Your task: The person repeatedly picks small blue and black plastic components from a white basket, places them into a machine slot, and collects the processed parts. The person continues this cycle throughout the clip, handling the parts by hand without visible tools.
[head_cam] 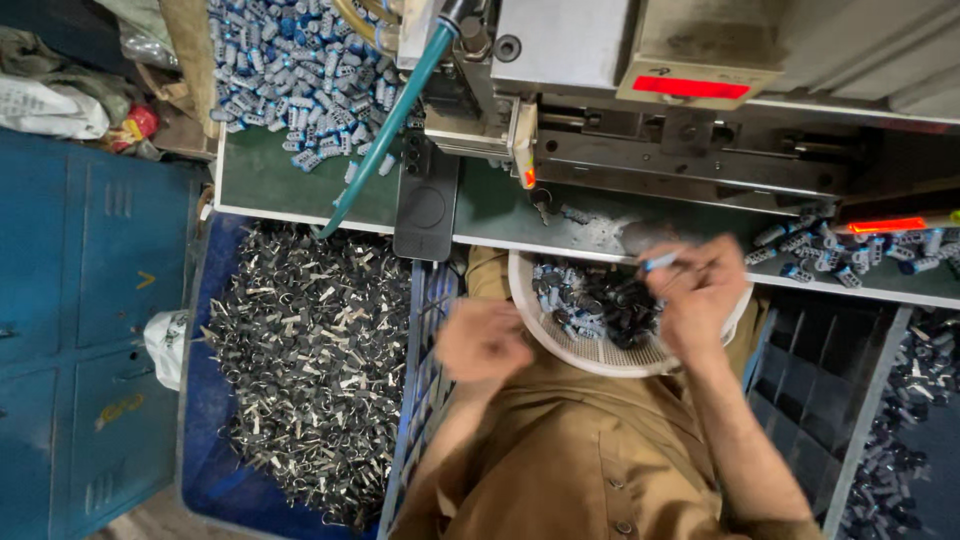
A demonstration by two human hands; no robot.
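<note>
The right hand (700, 295) pinched a small blue-white part (660, 262) above the white basket (560, 335), seemingly mid-pick, while the left hand (482, 342) hung loosely curled and empty beside it.

Basket (600, 355) on lap, crate (300, 370) left, machine (650, 120) seemingly behind on bench (300, 185).

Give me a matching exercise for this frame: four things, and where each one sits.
1. white basket
2. blue crate
3. black phone
4. right hand

a. flat on the green bench
b. holds a small blue-and-white part
c. on the person's lap
d. full of dark metal clips

Pairs: 1-c, 2-d, 3-a, 4-b.
</note>
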